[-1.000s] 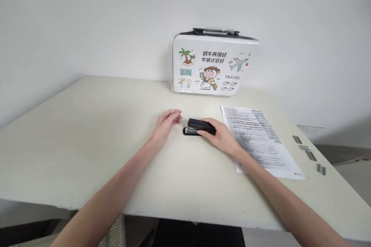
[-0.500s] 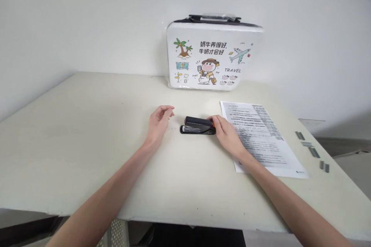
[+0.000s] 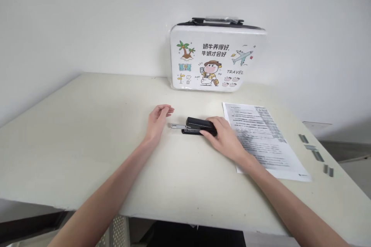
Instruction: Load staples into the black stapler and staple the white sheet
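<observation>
A black stapler lies on its base on the white table, its front end pointing left. From that front a metal staple tray sticks out toward my left hand. My right hand is closed around the rear of the stapler, fingers over the top and thumb along the near side. Just left of the tray, my left hand rests on the table edge-down with its fingers loosely curled and tips a little apart. It holds nothing and does not touch the tray.
A printed sheet lies partly under my right forearm. Several staple strips are near the table's right edge. A white carry case with cartoon prints and a black handle stands at the back against the wall.
The metal staple tray has slid out of the stapler's front to the left. My right hand has shifted forward over the stapler's rear. My left hand has stayed nearly in place.
</observation>
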A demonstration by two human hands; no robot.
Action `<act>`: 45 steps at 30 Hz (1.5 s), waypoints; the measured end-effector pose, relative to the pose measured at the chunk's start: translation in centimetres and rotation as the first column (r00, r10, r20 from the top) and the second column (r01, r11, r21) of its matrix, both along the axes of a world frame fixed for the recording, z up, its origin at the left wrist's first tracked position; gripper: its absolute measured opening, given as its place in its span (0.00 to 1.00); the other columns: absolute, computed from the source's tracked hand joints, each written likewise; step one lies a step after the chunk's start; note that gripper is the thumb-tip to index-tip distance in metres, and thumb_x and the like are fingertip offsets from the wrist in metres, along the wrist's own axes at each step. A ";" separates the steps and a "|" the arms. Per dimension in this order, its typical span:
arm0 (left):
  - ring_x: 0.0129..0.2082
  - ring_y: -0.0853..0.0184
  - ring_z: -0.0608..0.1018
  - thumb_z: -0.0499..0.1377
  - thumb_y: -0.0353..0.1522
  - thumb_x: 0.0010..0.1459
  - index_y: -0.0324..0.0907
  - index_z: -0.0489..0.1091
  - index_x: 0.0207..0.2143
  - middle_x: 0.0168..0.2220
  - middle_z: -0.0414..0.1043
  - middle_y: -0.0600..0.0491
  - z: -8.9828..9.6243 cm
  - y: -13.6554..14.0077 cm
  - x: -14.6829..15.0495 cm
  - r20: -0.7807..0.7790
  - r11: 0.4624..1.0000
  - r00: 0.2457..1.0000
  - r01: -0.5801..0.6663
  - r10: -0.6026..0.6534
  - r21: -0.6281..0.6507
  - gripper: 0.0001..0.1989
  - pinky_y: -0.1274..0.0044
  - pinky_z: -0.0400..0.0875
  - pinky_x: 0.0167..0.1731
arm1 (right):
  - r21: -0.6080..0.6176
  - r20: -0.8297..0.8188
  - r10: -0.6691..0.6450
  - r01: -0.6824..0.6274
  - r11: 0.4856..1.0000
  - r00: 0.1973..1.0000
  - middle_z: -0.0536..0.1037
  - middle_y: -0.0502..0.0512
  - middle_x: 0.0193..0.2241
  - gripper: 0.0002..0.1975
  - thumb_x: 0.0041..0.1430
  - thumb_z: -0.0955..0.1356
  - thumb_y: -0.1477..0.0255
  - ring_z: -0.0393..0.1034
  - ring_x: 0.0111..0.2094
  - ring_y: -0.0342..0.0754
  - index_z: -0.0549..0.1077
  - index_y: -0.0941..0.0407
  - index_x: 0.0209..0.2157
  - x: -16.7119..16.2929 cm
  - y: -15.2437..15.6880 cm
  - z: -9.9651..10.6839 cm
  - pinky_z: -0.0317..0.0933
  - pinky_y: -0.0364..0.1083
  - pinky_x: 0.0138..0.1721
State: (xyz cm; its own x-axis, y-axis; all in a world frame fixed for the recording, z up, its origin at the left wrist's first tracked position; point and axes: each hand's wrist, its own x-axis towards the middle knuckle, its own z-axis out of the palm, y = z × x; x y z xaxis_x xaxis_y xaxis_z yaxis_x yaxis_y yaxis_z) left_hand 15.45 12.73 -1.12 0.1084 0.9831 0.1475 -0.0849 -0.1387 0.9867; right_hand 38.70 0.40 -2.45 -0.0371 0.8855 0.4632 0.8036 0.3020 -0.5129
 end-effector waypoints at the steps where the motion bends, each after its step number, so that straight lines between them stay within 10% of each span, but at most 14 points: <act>1: 0.48 0.59 0.81 0.64 0.40 0.62 0.42 0.77 0.38 0.43 0.81 0.46 0.0 -0.2 0.1 0.018 1.000 0.999 0.027 -0.027 -0.010 0.11 0.64 0.72 0.55 | 0.011 0.022 0.001 -0.001 1.000 1.000 0.80 0.60 0.46 0.16 0.71 0.67 0.57 0.74 0.48 0.60 0.72 0.53 0.50 -0.1 -0.1 0.0 0.68 0.59 0.51; 9: 0.51 0.54 0.83 0.65 0.44 0.63 0.40 0.76 0.38 0.46 0.82 0.42 0.1 -0.3 0.7 0.274 0.955 0.949 0.217 -0.158 -0.200 0.16 0.60 0.70 0.61 | 0.115 0.113 -0.027 0.014 0.993 0.993 0.81 0.58 0.43 0.09 0.72 0.67 0.63 0.78 0.40 0.56 0.72 0.52 0.48 -1.1 -1.1 0.8 0.68 0.51 0.36; 22: 0.53 0.55 0.81 0.45 0.40 0.77 0.34 0.75 0.44 0.50 0.80 0.37 1.3 -2.5 1.8 0.637 0.637 0.763 0.544 -0.105 -0.546 0.23 0.68 0.73 0.55 | 0.501 0.194 -0.031 -0.072 0.862 0.981 0.77 0.59 0.46 0.20 0.62 0.67 0.87 0.75 0.49 0.56 0.72 0.50 0.50 -1.8 -1.5 1.6 0.72 0.54 0.42; 34: 0.36 0.61 0.82 0.45 0.37 0.78 0.35 0.75 0.41 0.39 0.80 0.43 1.2 -2.4 2.0 0.617 0.631 0.785 0.510 -0.062 -0.585 0.23 0.71 0.76 0.41 | 0.515 0.208 -0.070 -0.049 0.856 0.976 0.78 0.55 0.47 0.17 0.66 0.68 0.83 0.75 0.50 0.54 0.75 0.47 0.48 -2.4 -1.7 1.4 0.68 0.54 0.46; 45: 0.39 0.62 0.82 0.44 0.36 0.77 0.35 0.76 0.39 0.38 0.79 0.42 0.9 -2.1 2.1 0.559 0.676 0.823 0.471 -0.106 -0.566 0.23 0.71 0.76 0.49 | 0.544 0.196 -0.084 -0.037 0.838 0.977 0.77 0.55 0.47 0.17 0.65 0.69 0.84 0.75 0.50 0.54 0.75 0.47 0.47 -2.1 -1.7 1.5 0.68 0.53 0.45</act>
